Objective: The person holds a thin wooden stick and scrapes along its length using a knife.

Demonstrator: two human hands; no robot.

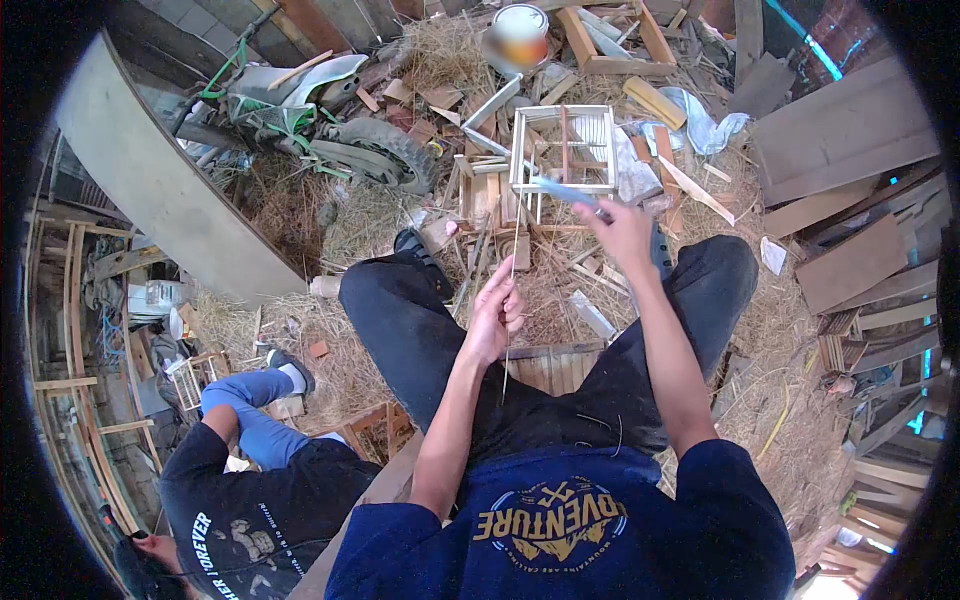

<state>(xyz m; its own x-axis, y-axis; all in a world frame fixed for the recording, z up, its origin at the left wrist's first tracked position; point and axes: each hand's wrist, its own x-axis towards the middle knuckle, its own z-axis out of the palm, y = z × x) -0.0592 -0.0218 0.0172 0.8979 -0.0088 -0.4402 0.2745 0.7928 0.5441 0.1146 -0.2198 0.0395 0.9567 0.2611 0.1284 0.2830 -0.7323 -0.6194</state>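
Note:
Near the middle, my left hand (493,312) is closed on a thin light stick (515,240), which runs from above the hand down toward my lap. Up and to the right, my right hand (622,236) is wrapped round the handle of a knife (563,190). Its pale blade points up and left, close to the upper part of the stick; whether they touch I cannot tell. Just beyond the blade stands a small white wooden frame (517,150) with thin bars and a brown upright piece.
A motorbike (300,115) lies at the upper left beside a long curved board (165,170). Another person (265,500) sits at the lower left. A white bucket (520,22) stands at the top. Boards (855,255) lean at the right, and wood scraps lie on straw.

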